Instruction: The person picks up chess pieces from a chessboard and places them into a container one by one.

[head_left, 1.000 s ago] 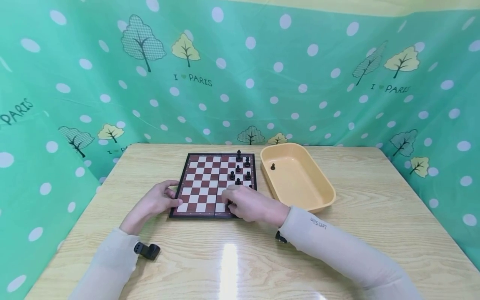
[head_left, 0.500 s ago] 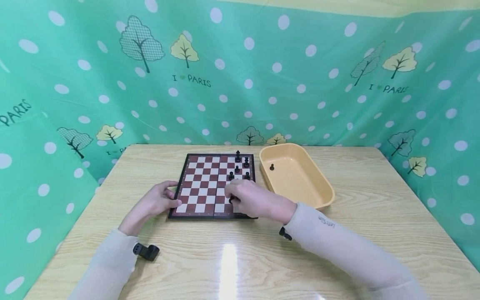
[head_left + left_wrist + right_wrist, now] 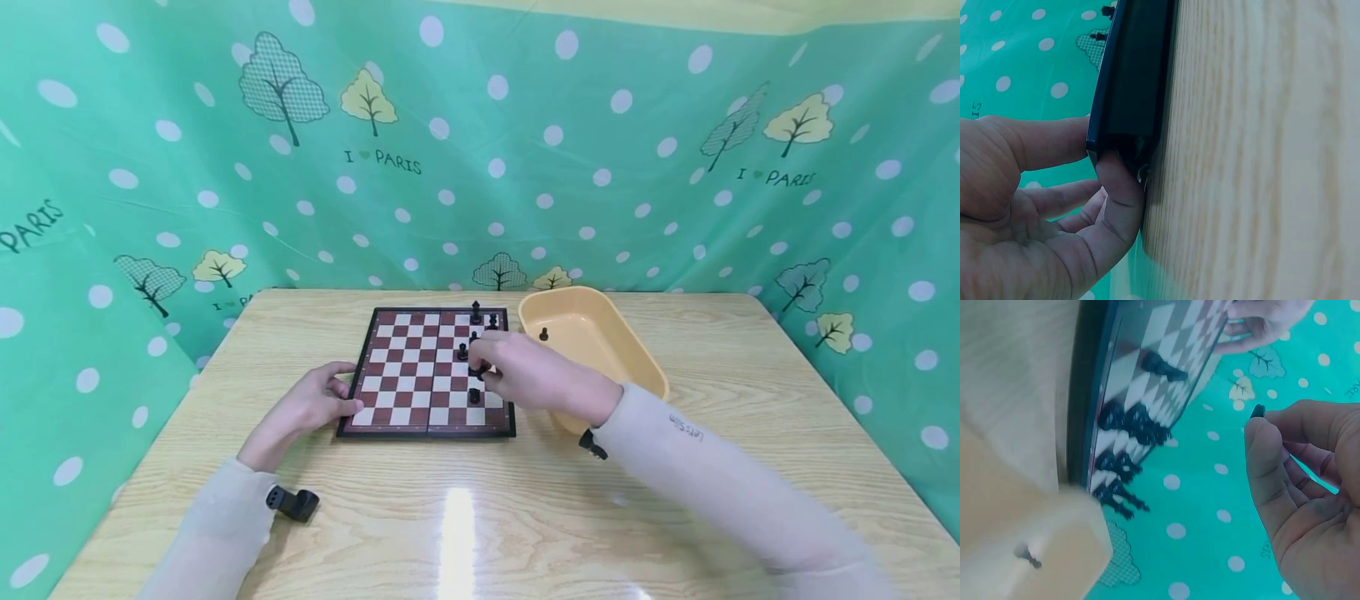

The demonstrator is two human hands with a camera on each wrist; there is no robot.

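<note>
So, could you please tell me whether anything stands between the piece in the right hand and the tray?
Nothing visible stands level with the held piece. Lower down, black pieces stand along the edge of the board that faces the tray, whose raised wall follows; lifting over both should probably do.

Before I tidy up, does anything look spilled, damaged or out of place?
Nothing looks spilled or damaged. Slightly odd, perhaps: one dark piece sits in the yellow tray, while others stand on the chessboard.
</note>
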